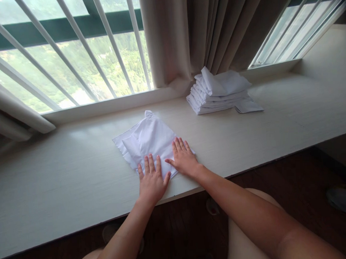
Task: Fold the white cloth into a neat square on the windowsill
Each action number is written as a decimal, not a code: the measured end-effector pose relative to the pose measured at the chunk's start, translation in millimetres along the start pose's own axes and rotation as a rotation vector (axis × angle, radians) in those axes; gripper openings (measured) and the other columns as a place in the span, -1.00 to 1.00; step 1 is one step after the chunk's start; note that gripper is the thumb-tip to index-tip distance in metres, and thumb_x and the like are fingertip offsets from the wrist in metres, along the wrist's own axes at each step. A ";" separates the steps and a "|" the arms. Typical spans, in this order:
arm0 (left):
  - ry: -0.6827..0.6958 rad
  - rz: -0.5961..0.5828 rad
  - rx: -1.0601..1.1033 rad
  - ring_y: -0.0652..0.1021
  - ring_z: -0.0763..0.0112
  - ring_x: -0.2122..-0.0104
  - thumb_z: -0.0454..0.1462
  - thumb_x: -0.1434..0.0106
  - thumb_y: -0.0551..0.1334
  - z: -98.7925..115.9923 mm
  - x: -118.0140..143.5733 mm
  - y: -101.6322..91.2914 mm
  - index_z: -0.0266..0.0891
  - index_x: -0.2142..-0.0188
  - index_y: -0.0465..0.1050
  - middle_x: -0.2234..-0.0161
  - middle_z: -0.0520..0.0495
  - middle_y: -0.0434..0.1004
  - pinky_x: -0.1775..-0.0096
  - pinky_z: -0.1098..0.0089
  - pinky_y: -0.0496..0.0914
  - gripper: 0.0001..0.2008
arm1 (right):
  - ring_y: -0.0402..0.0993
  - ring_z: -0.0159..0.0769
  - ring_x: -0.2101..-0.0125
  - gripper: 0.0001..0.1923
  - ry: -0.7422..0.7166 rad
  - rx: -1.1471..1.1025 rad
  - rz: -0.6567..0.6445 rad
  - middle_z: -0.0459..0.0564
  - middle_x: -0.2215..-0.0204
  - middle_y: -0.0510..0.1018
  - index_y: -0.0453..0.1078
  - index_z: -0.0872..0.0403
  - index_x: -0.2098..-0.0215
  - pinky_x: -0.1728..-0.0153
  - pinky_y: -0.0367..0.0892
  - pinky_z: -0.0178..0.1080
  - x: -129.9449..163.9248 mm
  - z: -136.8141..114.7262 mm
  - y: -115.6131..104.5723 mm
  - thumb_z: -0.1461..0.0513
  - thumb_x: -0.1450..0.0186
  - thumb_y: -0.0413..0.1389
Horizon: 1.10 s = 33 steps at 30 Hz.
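our knees sit at the bottom edge, and from there both forearms reach forward over the near edge of the table (62, 181). we have the left hand (152, 182) flat, palm down, fingers together and pointing away, its fingertips resting on the near edge of a folded white cloth (150, 140). the right hand (183, 158) lies just beside it, also palm down, fingers slightly spread on the cloth's near right corner, thumb pointing toward the left hand. neither grip closes on anything; both are open and pressing flat. the cloth lies near the table's front edge, well apart from a stack of folded white cloths (217, 94) by the curtain (202, 31) and window bars (78, 38).
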<state>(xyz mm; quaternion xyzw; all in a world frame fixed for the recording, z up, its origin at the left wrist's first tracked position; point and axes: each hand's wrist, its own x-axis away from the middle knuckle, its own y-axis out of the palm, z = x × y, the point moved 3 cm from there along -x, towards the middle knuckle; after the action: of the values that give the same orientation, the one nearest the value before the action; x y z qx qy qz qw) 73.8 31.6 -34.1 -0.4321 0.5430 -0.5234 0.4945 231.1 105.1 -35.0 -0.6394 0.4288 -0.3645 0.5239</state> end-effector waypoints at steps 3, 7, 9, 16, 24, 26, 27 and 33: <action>0.006 -0.016 0.007 -0.09 -0.07 -0.52 -0.04 -0.43 0.08 -2.5 1.2 2.5 -0.23 -0.51 0.00 -0.53 -0.30 -0.24 -0.45 -0.23 -0.11 -0.26 | -0.28 0.03 -0.54 -0.03 -0.229 -0.070 0.010 0.31 -0.51 -0.20 -0.11 0.33 -0.53 -0.53 -0.22 0.13 13.6 -33.0 4.2 -0.24 -0.48 -0.30; -0.002 -0.020 0.005 -0.08 -0.08 -0.52 -0.03 -0.43 0.07 -3.1 1.0 1.6 -0.25 -0.51 0.00 -0.53 -0.31 -0.21 -0.44 -0.25 -0.09 -0.25 | -0.30 -0.01 -0.54 0.02 -0.253 -0.090 -0.008 0.28 -0.51 -0.24 -0.15 0.33 -0.54 -0.53 -0.18 0.08 10.3 -28.7 6.9 -0.28 -0.45 -0.29; 0.000 -0.006 -0.003 -0.07 -0.11 -0.52 0.05 -0.45 0.03 -1.3 0.1 -0.1 -0.28 -0.50 0.03 -0.52 -0.35 -0.19 -0.43 -0.27 -0.06 -0.24 | -0.32 0.04 -0.54 0.06 -0.104 -0.067 -0.024 0.34 -0.50 -0.28 -0.19 0.40 -0.53 -0.53 -0.19 0.08 -0.8 -4.8 3.6 -0.29 -0.45 -0.25; -0.004 -0.010 -0.011 -0.09 -0.13 -0.52 0.07 -0.45 0.03 0.5 -0.6 0.6 -0.30 -0.50 0.02 -0.53 -0.37 -0.23 -0.42 -0.29 -0.08 -0.22 | -0.37 0.07 -0.54 0.02 -0.035 -0.088 0.005 0.31 -0.51 -0.29 -0.17 0.37 -0.53 -0.51 -0.30 0.21 -2.4 -8.2 -11.1 -0.27 -0.47 -0.29; -0.005 -0.053 -0.011 -0.10 -0.10 -0.52 0.03 -0.45 0.05 -0.9 -0.6 -2.1 -0.26 -0.51 -0.01 -0.53 -0.33 -0.26 -0.43 -0.26 -0.08 -0.24 | -0.34 0.01 -0.54 -0.01 -0.186 -0.100 -0.043 0.31 -0.51 -0.29 -0.18 0.39 -0.53 -0.54 -0.24 0.07 -1.0 -26.7 3.3 -0.24 -0.49 -0.31; -0.001 -0.049 -0.015 -0.09 -0.11 -0.52 0.09 -0.45 0.03 0.0 -1.0 -2.5 -0.26 -0.51 0.01 -0.53 -0.36 -0.24 -0.43 -0.27 -0.06 -0.22 | -0.36 0.04 -0.54 0.02 -0.088 -0.073 -0.046 0.34 -0.51 -0.32 -0.21 0.43 -0.53 -0.54 -0.27 0.05 -12.3 -7.1 3.8 -0.24 -0.48 -0.26; 0.003 -0.048 -0.019 -0.09 -0.11 -0.52 0.10 -0.45 0.02 0.5 -1.1 -2.4 -0.26 -0.51 0.00 -0.53 -0.36 -0.24 -0.43 -0.26 -0.06 -0.21 | -0.36 0.04 -0.54 0.04 -0.050 -0.067 -0.048 0.34 -0.51 -0.33 -0.22 0.43 -0.53 -0.54 -0.27 0.03 -17.2 0.5 3.4 -0.25 -0.47 -0.22; -0.010 -0.068 -0.041 -0.11 -0.09 -0.52 0.12 -0.46 -0.01 2.1 -1.8 -4.0 -0.26 -0.51 -0.03 -0.53 -0.35 -0.26 -0.44 -0.24 -0.07 -0.20 | -0.32 0.09 -0.54 0.00 0.074 -0.135 0.006 0.35 -0.51 -0.26 -0.11 0.42 -0.52 -0.53 -0.28 0.11 -23.6 -9.2 -5.9 -0.23 -0.49 -0.23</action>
<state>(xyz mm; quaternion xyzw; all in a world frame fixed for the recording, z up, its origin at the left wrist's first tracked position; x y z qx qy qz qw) 75.9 32.7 -29.9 -0.4629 0.5360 -0.5265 0.4704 215.0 124.3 -28.0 -0.6581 0.4733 -0.3565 0.4645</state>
